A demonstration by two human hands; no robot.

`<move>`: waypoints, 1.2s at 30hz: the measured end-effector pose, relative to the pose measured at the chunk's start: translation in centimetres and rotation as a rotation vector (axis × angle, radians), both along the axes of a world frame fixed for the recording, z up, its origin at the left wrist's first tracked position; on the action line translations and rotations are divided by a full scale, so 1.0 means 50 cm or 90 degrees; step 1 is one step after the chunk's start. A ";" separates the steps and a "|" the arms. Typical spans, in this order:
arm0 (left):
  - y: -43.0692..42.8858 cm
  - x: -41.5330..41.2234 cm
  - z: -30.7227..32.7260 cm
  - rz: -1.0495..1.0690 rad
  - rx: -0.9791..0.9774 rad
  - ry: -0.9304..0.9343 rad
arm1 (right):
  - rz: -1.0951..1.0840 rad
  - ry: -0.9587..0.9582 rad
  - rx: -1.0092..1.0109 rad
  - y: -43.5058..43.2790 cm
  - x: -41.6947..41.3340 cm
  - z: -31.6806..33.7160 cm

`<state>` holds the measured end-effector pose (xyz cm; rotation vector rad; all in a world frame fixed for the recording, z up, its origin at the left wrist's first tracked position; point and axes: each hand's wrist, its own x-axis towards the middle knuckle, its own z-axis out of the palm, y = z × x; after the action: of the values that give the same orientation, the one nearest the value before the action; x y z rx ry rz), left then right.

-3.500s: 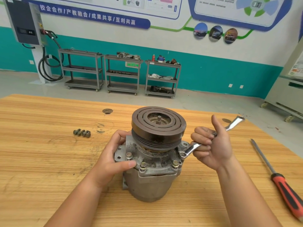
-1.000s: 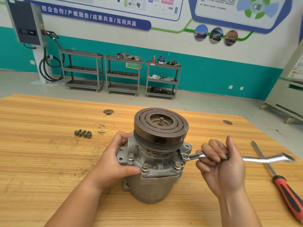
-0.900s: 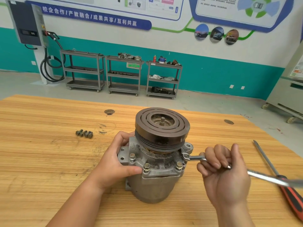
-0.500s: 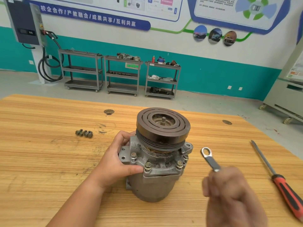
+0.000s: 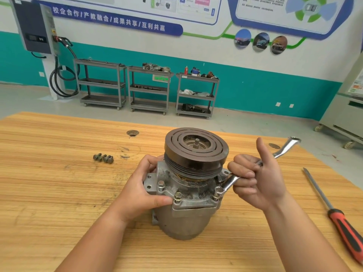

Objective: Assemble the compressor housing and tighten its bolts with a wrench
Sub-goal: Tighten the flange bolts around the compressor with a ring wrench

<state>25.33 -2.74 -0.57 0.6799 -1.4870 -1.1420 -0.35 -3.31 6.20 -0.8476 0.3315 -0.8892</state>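
A: Work surface first. Wooden desk, grain running left to right, fills the lower part of the head view.

B: Noted. Workpiece?

A: Compressor housing stands upright on the desk, near the middle. Dark grooved pulley on top, shaft stub showing at its centre.

B: Hands?

A: Left hand grips the housing's flange from the left. Its fingers are curled round the back under the pulley, and the thumb is pressed on the front edge just beside a flange bolt. Right hand is closed round the wrench, fingers wrapped on the shank, thumb sticking up.

B: Tools?

A: Screwdriver, red-and-black handle, lies on the desk at the right, well apart from the right hand, tip pointing away. Wrench is silver. Its ring end sits over the bolt at the flange's right front corner. The shank rises up and to the right through the fist, with the far end out beyond the thumb.

B: Fasteners?

A: Besides the one under the ring, two bolt heads show on the flange's front, including the one by the thumb. Loose bolts, a small cluster, lie on the desk left of the housing, well apart from it. Exact count: cannot tell.
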 end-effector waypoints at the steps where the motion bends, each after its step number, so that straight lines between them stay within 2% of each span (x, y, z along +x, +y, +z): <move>1: 0.000 0.000 0.000 0.003 0.000 -0.005 | 0.002 0.016 0.000 -0.005 0.001 0.001; 4: -0.001 0.001 -0.001 0.004 -0.001 -0.008 | -0.024 0.059 -0.012 -0.007 0.013 0.008; 7: -0.002 0.002 0.001 0.006 -0.004 -0.019 | -0.110 0.089 -0.018 0.016 0.024 0.021; 10: 0.000 0.002 0.003 0.016 -0.003 -0.026 | -0.300 0.041 -0.025 0.069 0.040 0.007; 14: 0.004 -0.002 0.006 0.017 0.008 -0.008 | -0.563 0.003 -0.152 0.155 0.081 -0.042; 15: 0.006 -0.004 0.005 0.019 0.011 -0.005 | -0.624 0.047 -0.190 0.173 0.098 -0.056; 17: 0.013 -0.008 0.003 0.030 0.015 -0.001 | -0.740 0.229 -0.295 0.196 0.137 -0.081; 19: 0.023 -0.012 0.000 0.058 0.008 -0.004 | -0.798 0.354 -0.414 0.211 0.176 -0.091; 21: 0.035 -0.017 -0.005 0.104 -0.006 -0.015 | -0.777 0.450 -0.532 0.221 0.204 -0.104; 22: 0.041 -0.021 -0.007 0.127 -0.008 -0.021 | -0.769 0.443 -0.536 0.224 0.213 -0.103; 26: 0.065 -0.039 -0.017 0.209 -0.008 -0.046 | -0.799 0.225 -0.396 0.211 0.156 -0.058; 27: 0.070 -0.045 -0.018 0.233 -0.010 -0.054 | -0.771 0.166 -0.356 0.200 0.130 -0.041; 29: 0.079 -0.056 -0.020 0.278 -0.010 -0.065 | -0.624 0.011 -0.248 0.172 0.078 -0.007; 30: 0.083 -0.061 -0.020 0.296 -0.013 -0.071 | -0.552 -0.028 -0.194 0.150 0.053 0.004; 33: 0.095 -0.076 -0.013 0.330 -0.021 -0.083 | -0.393 0.003 -0.073 0.076 0.002 0.019; 36: 0.106 -0.091 -0.009 0.361 -0.023 -0.094 | -0.257 0.046 -0.028 0.013 -0.016 0.019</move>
<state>20.76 2.56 -1.04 1.0943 -1.3088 -0.6386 -1.16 -2.65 7.14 -0.8697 0.5596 -1.2451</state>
